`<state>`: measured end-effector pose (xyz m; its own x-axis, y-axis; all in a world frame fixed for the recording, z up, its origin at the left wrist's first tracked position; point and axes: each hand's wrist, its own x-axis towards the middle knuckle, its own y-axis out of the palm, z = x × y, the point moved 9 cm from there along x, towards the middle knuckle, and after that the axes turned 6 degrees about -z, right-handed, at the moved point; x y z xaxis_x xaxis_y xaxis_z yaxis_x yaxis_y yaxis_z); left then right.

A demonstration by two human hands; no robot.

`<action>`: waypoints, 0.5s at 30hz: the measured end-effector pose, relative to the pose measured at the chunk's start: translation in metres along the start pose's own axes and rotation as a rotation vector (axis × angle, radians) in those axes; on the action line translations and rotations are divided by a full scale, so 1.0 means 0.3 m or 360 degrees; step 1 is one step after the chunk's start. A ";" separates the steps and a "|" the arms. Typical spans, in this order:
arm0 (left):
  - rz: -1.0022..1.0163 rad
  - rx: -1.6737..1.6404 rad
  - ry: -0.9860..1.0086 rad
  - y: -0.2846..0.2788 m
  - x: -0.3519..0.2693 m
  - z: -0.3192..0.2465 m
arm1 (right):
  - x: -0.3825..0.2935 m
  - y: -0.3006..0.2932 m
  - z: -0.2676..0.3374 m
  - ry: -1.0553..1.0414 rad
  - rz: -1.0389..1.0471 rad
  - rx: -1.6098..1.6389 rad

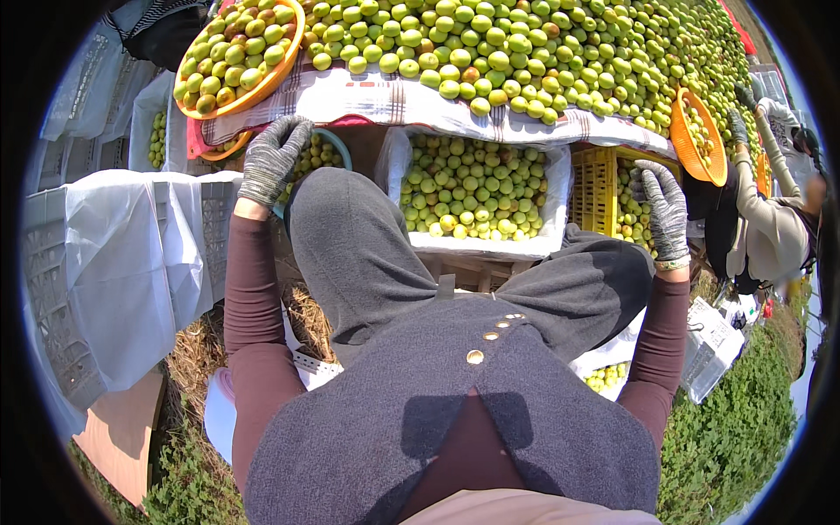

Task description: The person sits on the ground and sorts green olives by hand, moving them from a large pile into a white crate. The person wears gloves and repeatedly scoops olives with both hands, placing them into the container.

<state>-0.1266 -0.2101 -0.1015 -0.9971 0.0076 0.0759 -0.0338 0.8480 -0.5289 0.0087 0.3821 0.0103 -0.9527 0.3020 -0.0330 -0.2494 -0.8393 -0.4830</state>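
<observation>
My left hand (279,157), in a grey knitted glove, is raised beside the cloth's front edge, above a blue-rimmed basket (336,146) of fruit. Its fingers are curled and the palm is hidden, so whether it holds anything is unclear. My right hand (663,210), gloved alike, hangs over a yellow plastic crate (594,190) of green fruit, fingers loosely extended and no fruit visible in them. Ahead, a large heap of green, jujube-like fruits (499,62), some browned, lies on a plaid cloth (380,98). A white-lined crate (485,247) of them stands between my knees.
An orange basket (289,65) of browner fruit sits at the heap's left; another orange basket (699,147) tilts at its right. Lined grey crates (131,262) stand left, above a wooden board (125,433). A gloved co-worker (774,230) bends over the heap at right.
</observation>
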 end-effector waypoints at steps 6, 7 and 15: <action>0.0516 0.0740 0.0525 0.485 0.109 -0.604 | 0.287 0.586 0.200 -0.0892 0.0291 -0.0424; 0.0549 0.0910 0.0492 0.558 0.132 -0.603 | 0.328 0.675 0.217 -0.0971 0.0248 -0.0489; 0.0628 0.0873 0.0210 0.680 0.237 -0.414 | 0.506 1.045 0.211 -0.0897 0.0355 -0.1358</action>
<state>-0.1958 0.0293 -0.0991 -0.9263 0.3549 -0.1264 0.2658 0.3776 -0.8870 -0.2252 0.1362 -0.0907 -0.9596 -0.2591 0.1095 -0.0616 -0.1864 -0.9805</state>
